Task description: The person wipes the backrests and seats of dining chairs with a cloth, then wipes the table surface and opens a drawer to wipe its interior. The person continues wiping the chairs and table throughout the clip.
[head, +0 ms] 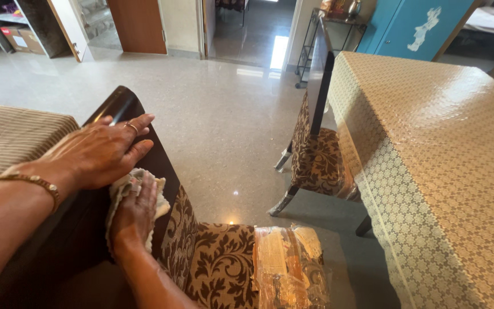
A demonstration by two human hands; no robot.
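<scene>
My left hand [95, 151] lies flat, fingers spread, on the top edge of a dark glossy chair back [120, 109]. It wears a ring and a beaded bracelet. My right hand [134, 214] presses a crumpled pale cloth [122, 187] against the front face of that chair back, just below the left hand. The chair seat [218, 263] below has brown floral upholstery, and a clear plastic wrap [287, 266] covers its front part.
A table [441, 143] with a beige patterned cover fills the right side. A second floral chair [315, 154] is pushed against it. A striped cushion [7, 137] lies at the left. Polished stone floor [224, 114] stretches toward a doorway and shelves at the back.
</scene>
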